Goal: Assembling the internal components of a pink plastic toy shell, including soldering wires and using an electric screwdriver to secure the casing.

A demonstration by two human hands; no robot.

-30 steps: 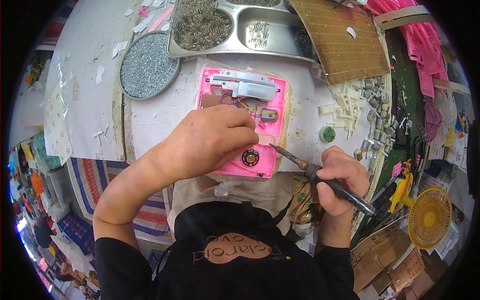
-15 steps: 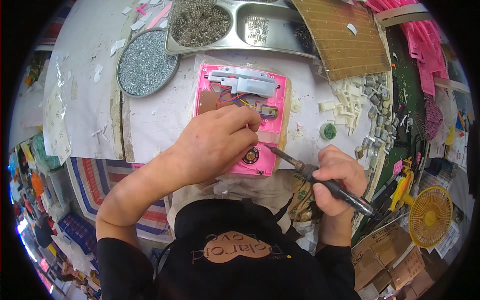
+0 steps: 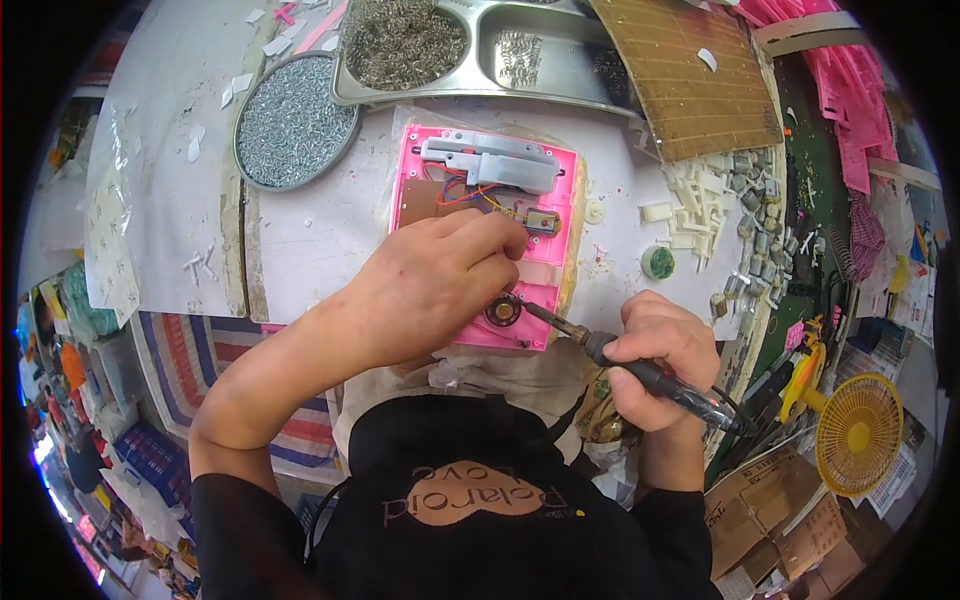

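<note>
In front of me lies an open pink plastic casing (image 3: 569, 195). Its far part holds a pale grey plastic mechanism (image 3: 500, 168), a brown board (image 3: 418, 198), red, blue and yellow wires (image 3: 462, 192) and a small metal-cased part (image 3: 542, 222). My left hand (image 3: 430, 275) reaches over the casing with thumb and fingers pinched together; whatever they hold is hidden. Just below those fingers is a small round speaker (image 3: 502, 311). My right hand (image 3: 668, 355) grips a soldering iron (image 3: 572, 331) by its dark handle, its tip at the speaker's right edge.
A round tray of screws (image 3: 298, 122) stands at the far left, beside a metal tray (image 3: 488, 92) of springs. Cardboard (image 3: 690, 85) leans at the far right. White plastic parts (image 3: 690, 210), small metal cylinders (image 3: 755, 235) and a little green-filled pot (image 3: 658, 262) lie on the right.
The soldering iron and my right hand have moved left, bringing the tip to the speaker's edge. My left hand stays pinched over the casing, nearly still.
</note>
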